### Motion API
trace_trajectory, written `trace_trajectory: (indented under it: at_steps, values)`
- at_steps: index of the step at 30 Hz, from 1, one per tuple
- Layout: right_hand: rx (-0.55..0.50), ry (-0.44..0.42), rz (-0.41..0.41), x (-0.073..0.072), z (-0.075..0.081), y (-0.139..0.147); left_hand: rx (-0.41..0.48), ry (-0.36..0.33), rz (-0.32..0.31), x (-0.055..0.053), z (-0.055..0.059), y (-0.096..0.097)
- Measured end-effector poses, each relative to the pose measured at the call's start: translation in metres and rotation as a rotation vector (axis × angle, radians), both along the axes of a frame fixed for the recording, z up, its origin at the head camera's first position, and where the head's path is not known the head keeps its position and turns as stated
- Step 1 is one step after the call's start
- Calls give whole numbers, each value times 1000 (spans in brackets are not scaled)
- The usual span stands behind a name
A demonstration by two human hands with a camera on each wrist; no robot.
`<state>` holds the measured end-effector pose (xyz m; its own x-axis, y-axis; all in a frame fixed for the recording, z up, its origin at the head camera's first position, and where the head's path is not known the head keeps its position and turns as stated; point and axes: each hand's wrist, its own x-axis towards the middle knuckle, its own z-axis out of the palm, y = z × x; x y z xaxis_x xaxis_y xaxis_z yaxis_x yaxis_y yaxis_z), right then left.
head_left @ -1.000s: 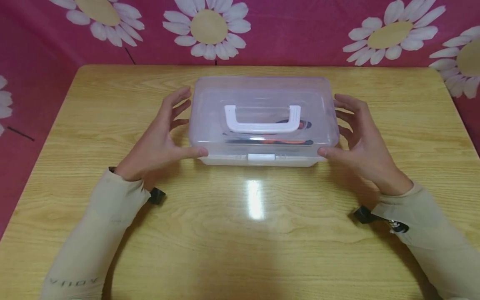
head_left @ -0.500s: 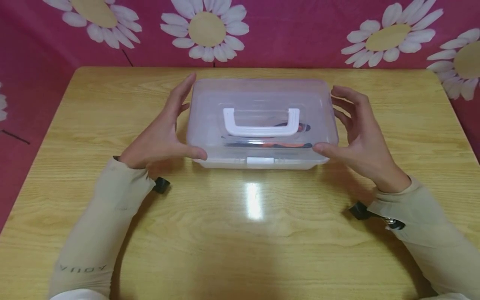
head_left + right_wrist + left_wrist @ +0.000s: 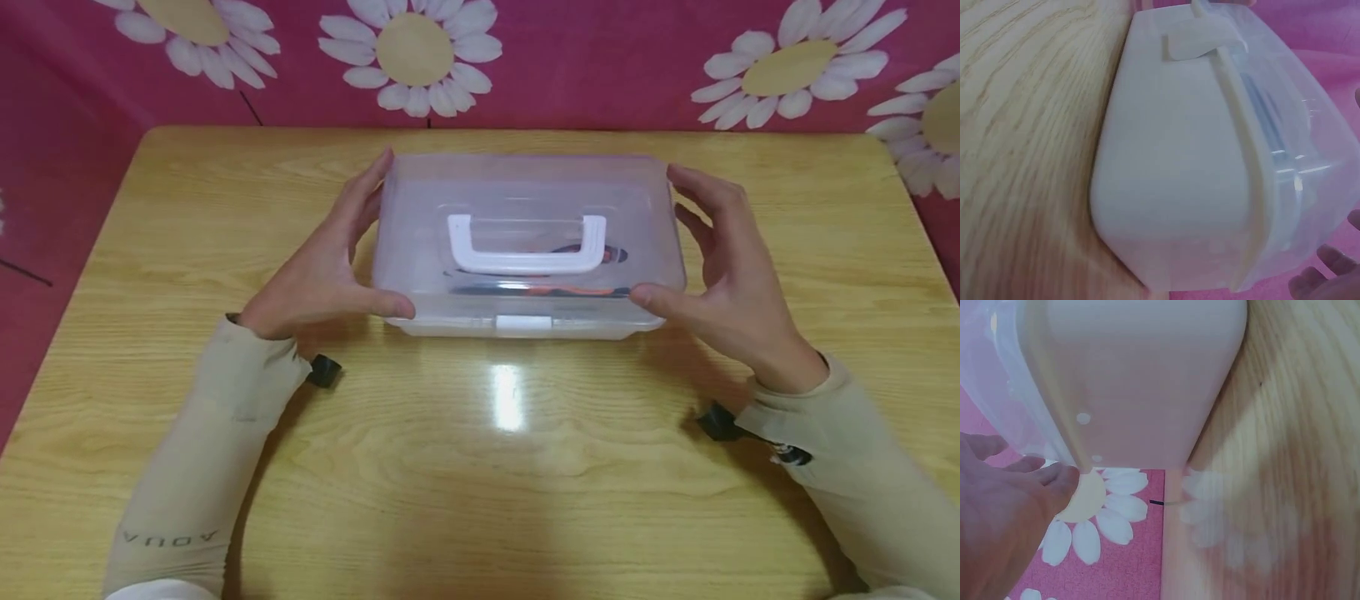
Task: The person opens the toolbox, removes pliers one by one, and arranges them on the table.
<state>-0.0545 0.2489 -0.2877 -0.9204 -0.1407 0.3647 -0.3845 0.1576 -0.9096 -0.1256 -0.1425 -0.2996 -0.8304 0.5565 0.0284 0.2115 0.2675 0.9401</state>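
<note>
A clear-lidded plastic toolbox [image 3: 517, 196] rests on the wooden table, its white carrying handle [image 3: 528, 262] lying folded on the lid and its white front latch [image 3: 523, 322] closed over the rim. Dark and orange tools [image 3: 577, 291] show dimly through the lid. My left hand [image 3: 318, 267] holds the left end, thumb at the front corner and fingers along the side toward the back. At the opposite end, my right hand [image 3: 731, 267] spans the box likewise, its thumb on the front right corner. In the left wrist view, fingertips [image 3: 1063, 478] reach the lid's rim.
The wooden table [image 3: 480, 492] extends around the box, with a bright reflection in front of it. A pink cloth with large daisies [image 3: 585, 67] hangs behind the table's back edge. Black wrist-worn devices [image 3: 720, 422] stick out below both wrists.
The left hand's fingers have stretched back along the box's side, and its thumb has settled on the front corner. The right fingers have shifted slightly along their end. The box stays nearly in place.
</note>
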Motion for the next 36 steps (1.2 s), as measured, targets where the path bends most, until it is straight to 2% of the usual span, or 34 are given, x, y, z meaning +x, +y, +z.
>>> trace_trajectory:
  at_steps: [7, 14, 18, 21, 24, 29, 32, 36]
  values:
    - [-19, 58, -23, 9, 8, -2, 4, 10, 3, -1, 0, -1]
    - [115, 219, -141, 19, 16, -17, 23, 15, -1, -2, 0, -2]
    - [91, 282, -157, 27, 18, -27, 30, 11, -6, -1, 0, -2]
    - [21, 315, -109, 32, 18, -31, 11, 9, -10, 0, 2, -3]
    - [-66, 336, -21, 36, 16, -34, -9, 15, -16, 0, 2, -3]
    - [-148, 317, 133, 40, 12, -37, -9, 39, -29, 1, 2, -3]
    - [-135, 270, 206, 42, 10, -37, -12, 46, -31, 2, 1, -4]
    - [-63, 231, 281, 45, 7, -38, -20, 52, -33, 2, 1, -4]
